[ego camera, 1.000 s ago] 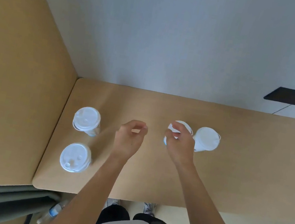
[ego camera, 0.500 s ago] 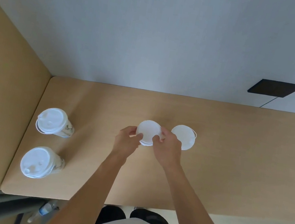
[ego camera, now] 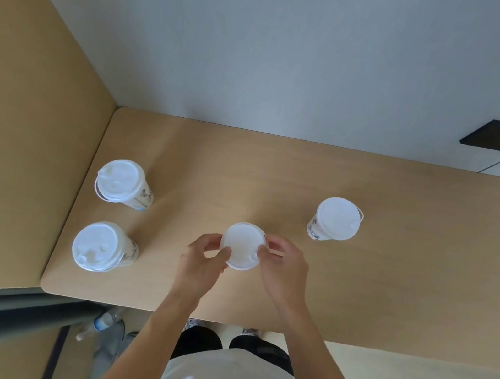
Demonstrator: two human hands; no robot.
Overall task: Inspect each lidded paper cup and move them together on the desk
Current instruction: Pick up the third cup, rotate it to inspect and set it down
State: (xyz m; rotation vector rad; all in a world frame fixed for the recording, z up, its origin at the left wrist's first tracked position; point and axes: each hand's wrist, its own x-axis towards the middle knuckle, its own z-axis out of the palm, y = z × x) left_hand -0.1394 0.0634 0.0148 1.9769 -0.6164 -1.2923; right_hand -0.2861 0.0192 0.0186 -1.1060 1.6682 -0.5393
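Several white-lidded paper cups are on the light wooden desk (ego camera: 389, 295). My left hand (ego camera: 203, 262) and my right hand (ego camera: 285, 269) both grip the middle cup (ego camera: 240, 247) by its rim, one on each side; only its lid shows. Another cup (ego camera: 334, 218) stands alone to the right, apart from my hands. Two more cups stand near the desk's left end: the far one (ego camera: 120, 182) and the near one (ego camera: 100, 247), close to each other.
A wooden side panel (ego camera: 22, 118) rises along the desk's left edge and a grey wall (ego camera: 298, 48) runs behind it. A plastic bottle (ego camera: 100, 321) lies on the floor below the desk's front left corner.
My left hand has joined my right on the middle cup, and the cup has come toward me and away from the right cup, leaving a wide gap between them.
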